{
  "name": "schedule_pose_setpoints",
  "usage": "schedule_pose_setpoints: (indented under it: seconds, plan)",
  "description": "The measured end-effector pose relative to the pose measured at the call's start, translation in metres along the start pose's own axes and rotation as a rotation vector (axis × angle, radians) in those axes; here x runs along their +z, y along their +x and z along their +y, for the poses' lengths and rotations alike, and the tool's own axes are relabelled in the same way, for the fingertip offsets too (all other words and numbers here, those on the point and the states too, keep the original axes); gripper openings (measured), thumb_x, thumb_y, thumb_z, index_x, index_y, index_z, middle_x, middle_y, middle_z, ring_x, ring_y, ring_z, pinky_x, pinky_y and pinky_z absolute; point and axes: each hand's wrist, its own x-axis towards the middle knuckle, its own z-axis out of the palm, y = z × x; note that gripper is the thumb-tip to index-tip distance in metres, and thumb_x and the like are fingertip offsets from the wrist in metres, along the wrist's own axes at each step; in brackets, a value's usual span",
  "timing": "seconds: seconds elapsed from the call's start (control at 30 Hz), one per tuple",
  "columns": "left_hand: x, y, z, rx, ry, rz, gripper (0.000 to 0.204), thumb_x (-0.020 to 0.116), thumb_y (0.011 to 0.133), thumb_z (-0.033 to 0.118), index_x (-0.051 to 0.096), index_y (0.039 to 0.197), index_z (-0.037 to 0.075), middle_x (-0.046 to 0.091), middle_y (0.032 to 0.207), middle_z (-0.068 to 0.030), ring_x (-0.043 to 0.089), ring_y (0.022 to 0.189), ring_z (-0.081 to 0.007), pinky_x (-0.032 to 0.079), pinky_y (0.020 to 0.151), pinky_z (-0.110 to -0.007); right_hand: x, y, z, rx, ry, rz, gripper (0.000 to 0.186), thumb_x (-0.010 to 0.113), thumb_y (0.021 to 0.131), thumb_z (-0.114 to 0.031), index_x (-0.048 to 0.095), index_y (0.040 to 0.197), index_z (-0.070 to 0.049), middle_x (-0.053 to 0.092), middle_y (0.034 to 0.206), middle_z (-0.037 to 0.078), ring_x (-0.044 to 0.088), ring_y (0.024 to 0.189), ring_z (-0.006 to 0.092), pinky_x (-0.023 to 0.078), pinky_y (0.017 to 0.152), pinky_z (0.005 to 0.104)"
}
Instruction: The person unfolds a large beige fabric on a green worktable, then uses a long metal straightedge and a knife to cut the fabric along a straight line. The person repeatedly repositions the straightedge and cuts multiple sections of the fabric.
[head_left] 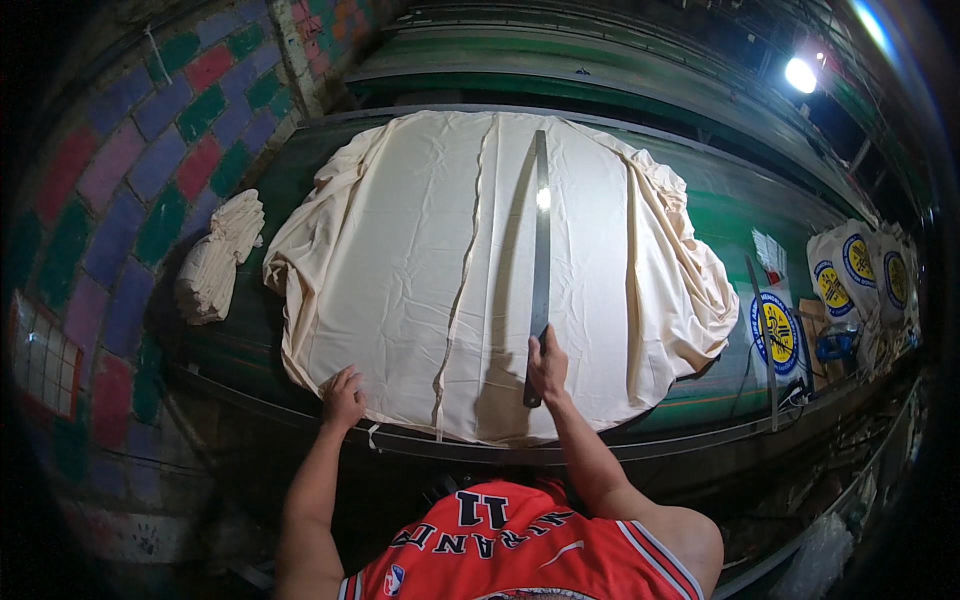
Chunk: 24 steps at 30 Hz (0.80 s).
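A wide layer of cream cloth [415, 250] lies over the long green table, smooth in the middle and bunched in folds at both sides. A loose, wrinkled edge runs down it left of centre. My right hand [546, 364] is closed round the near part of a long metal ruler [542, 240]. The ruler points away from me, tilted over the cloth, with a dark shadow to its left. At the cloth's near left edge, my left hand [344, 399] rests with its fingers slightly bent and apart on the fabric.
A folded cream cloth bundle [220, 258] lies on the green table [270, 340] at left. To the right are a printed cloth [775, 335] with a round blue and yellow emblem, more printed cloths [862, 265], and a blue tool [836, 344]. A painted brick wall [130, 200] stands at left.
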Motion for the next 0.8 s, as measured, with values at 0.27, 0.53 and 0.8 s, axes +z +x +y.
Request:
schedule_pose_setpoints:
  seconds: [0.27,0.53,0.8]
  plan:
    - [0.0,-0.001,0.002,0.012,0.026,0.018,0.039,0.064,0.075,0.011,0.065,0.112,0.0,0.056,0.13,-0.0203,0.051,0.122,-0.0395,0.041,0.105,-0.048,0.031,-0.043,-0.03,-0.072,-0.036,-0.07,0.051,0.061,0.095,-0.025,0.045,0.14,-0.006,0.063,0.07,0.026,0.064,0.065,0.0454,0.046,0.057,0.0497]
    - [-0.002,-0.001,-0.004,0.039,0.026,0.002,0.04,0.064,0.078,0.013,0.061,0.116,0.0,0.053,0.132,-0.0215,0.05,0.122,-0.0408,0.041,0.103,-0.051,0.131,-0.029,-0.082,-0.174,-0.067,-0.118,0.061,0.06,0.095,-0.023,0.031,0.148,-0.013,0.062,0.067,0.022,0.06,0.059,0.0432,0.044,0.055,0.0512]
    - [-0.027,-0.002,-0.036,0.155,-0.133,-0.083,0.04,0.066,0.081,0.017,0.061,0.117,0.001,0.051,0.133,-0.0219,0.05,0.122,-0.0396,0.04,0.101,-0.051,0.24,-0.02,-0.107,-0.158,-0.39,-0.209,0.063,0.048,0.095,-0.017,0.021,0.148,0.005,0.063,0.07,0.023,0.064,0.066,0.0423,0.048,0.058,0.0525]
